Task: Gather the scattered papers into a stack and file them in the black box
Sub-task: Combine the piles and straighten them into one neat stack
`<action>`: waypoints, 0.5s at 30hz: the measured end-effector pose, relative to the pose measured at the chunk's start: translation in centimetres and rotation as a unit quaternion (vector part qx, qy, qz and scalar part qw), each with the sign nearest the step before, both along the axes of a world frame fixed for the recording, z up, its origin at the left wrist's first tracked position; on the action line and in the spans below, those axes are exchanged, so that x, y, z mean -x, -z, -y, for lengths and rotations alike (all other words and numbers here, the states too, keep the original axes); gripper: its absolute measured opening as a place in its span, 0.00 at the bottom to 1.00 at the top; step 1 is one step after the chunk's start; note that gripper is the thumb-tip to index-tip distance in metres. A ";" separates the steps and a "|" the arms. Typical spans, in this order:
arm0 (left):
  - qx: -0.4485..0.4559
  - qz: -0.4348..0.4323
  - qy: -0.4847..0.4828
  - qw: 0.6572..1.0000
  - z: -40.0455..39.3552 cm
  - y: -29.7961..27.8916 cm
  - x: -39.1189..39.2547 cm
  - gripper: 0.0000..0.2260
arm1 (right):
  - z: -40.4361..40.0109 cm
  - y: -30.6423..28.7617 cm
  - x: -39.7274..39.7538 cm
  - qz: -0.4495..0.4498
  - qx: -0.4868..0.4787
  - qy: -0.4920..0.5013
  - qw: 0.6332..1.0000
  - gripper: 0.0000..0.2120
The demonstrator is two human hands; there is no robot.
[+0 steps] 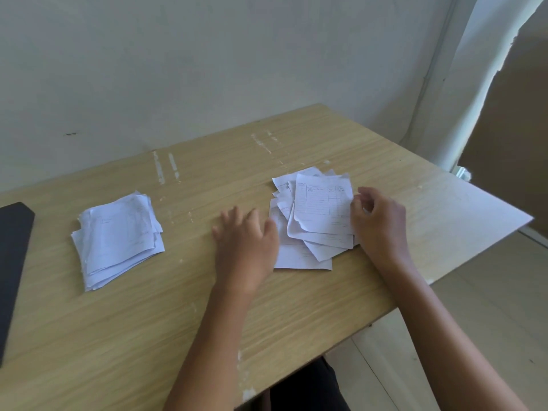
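head view | worn high, facing forward and down | close over table point(118, 336) | single view

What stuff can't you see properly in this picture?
Head view only:
- Black box: cut off by the left edge, so whether it is open cannot be told.
- Writing on the loose papers: too small to read.
- Lower sheets in both the loose papers and the stacked pile: hidden by the sheets on top.
- Right hand: its fingers curl at the paper edge; any grip is hidden.
- Left hand: its palm faces down, hiding what is under it.
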State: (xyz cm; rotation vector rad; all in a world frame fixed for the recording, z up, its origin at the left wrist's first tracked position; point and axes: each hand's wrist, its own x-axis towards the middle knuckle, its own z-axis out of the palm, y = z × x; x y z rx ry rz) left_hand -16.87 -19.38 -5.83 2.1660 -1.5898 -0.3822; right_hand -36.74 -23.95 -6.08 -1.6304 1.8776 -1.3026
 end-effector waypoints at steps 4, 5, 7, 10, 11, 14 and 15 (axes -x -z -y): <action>0.005 -0.133 0.028 0.991 -0.7 -0.6 3.5 0.30 | -0.8 0.0 0.1 -0.028 -0.003 -0.025 0.999 0.09; -0.001 -0.173 0.028 0.984 -0.9 -0.8 4.1 0.33 | -1.1 0.0 0.2 -0.040 -0.009 -0.035 0.999 0.09; -0.014 -0.229 0.023 0.973 -0.8 -1.1 4.9 0.34 | -2.3 -0.1 0.2 -0.037 -0.020 -0.050 0.998 0.10; -0.029 -0.274 0.012 0.961 -0.5 -1.7 5.9 0.34 | -4.0 0.3 -0.4 0.007 -0.040 -0.077 0.996 0.08; -0.037 -0.291 0.017 0.956 -0.7 -2.0 6.3 0.34 | -4.5 0.3 -0.7 0.004 -0.046 -0.087 0.995 0.07; -0.054 -0.344 0.038 0.937 -1.8 -2.3 6.3 0.34 | -5.2 -0.5 -0.5 0.002 -0.050 -0.095 0.994 0.09; -0.047 -0.347 0.039 0.936 -2.0 -2.4 5.7 0.34 | -5.1 -0.9 -0.2 0.002 -0.048 -0.091 0.995 0.09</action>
